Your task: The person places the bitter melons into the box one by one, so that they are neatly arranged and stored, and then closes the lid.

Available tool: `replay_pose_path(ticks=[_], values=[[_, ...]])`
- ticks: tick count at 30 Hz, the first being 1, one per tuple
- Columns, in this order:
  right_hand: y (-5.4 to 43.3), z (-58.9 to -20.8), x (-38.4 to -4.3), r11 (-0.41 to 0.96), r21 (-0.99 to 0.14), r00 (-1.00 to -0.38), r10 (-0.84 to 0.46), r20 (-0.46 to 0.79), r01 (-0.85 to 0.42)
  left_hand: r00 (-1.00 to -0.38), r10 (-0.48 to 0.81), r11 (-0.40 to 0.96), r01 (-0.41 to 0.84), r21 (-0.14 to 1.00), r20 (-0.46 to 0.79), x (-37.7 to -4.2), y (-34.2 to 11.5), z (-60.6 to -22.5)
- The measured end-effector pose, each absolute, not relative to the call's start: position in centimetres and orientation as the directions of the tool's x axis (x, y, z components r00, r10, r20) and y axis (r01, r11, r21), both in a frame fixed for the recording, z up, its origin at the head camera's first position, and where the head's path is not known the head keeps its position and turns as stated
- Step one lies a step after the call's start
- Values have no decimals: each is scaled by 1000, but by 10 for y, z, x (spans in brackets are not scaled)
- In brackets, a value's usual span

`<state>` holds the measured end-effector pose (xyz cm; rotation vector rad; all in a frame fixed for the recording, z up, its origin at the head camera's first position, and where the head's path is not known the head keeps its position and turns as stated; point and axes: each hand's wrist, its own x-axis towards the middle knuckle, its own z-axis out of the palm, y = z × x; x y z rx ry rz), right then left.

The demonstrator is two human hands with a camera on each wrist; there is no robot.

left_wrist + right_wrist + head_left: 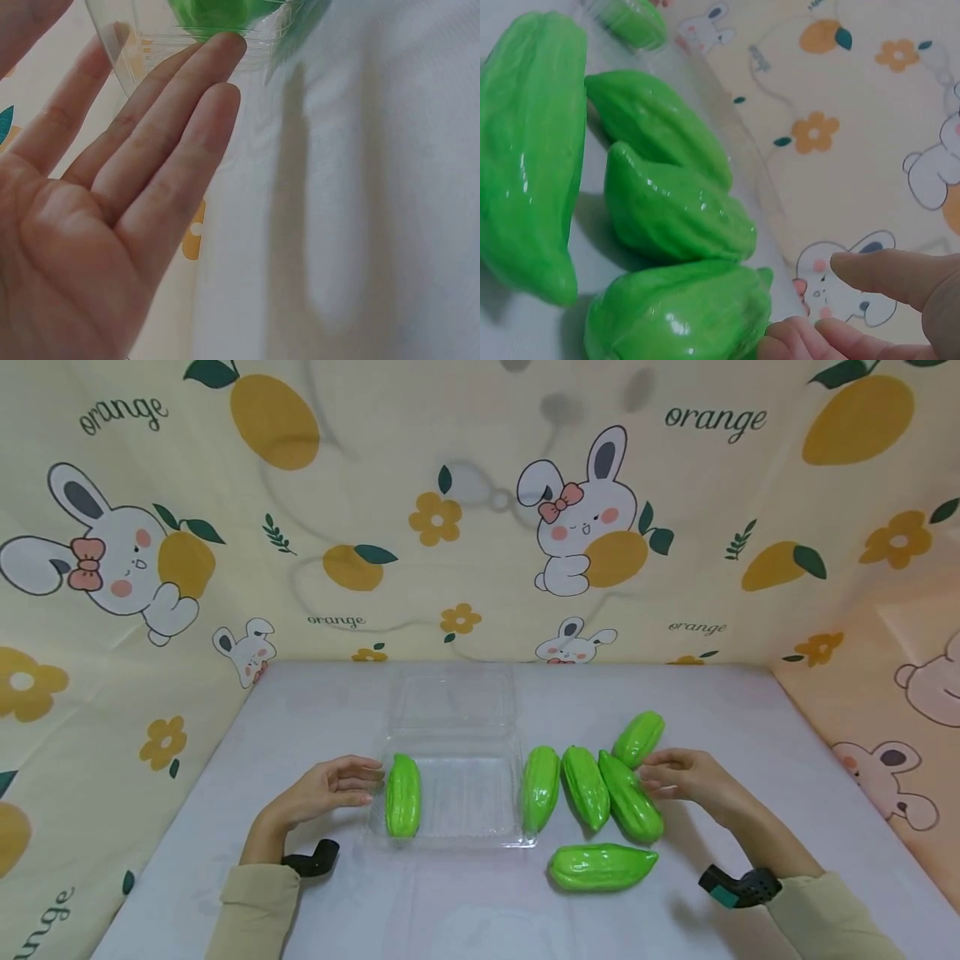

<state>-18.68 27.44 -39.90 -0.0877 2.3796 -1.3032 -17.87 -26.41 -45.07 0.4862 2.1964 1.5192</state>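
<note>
A cream backdrop (480, 577) printed with rabbits, flowers and the word "orange" stands behind a white tabletop (420, 910). You have a light sleeve (255, 906) and a black wrist device (315, 858) behind your left fingers, and another black wrist device (738, 887) behind your right ones.

Your left hand (330, 789) has its fingers stretched out and relaxed, gripping nothing. Their tips are right at the near end wall of a clear plastic clamshell container (472, 793); whether they touch it, you cannot tell. Just to the right of those fingertips, inside the container, one glossy green gourd (403, 796) lies lengthwise, pointing away from you. The container's raised lid (453, 700) is beyond the fingers and to their right.

Your right hand (686, 777) has its thumb spread away from its fingers and holds nothing. Just left of those fingertips is a slanting gourd (631, 797); contact is unclear. Slightly beyond them sits the rearmost gourd (640, 739). Farther left of the right fingers is a middle gourd (587, 787), then another gourd (541, 789) beside the container's right edge. Closer to you than those fingers, and to their left, a sideways gourd (603, 867) lies across the tabletop.
</note>
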Motion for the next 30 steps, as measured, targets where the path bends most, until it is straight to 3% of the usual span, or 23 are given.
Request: replay_pose_path(ticks=[30], values=[[289,-427,-186,571,-786,-852,-266,-451,238,-846,515,323,44,945,-137,-178,-264,-450]])
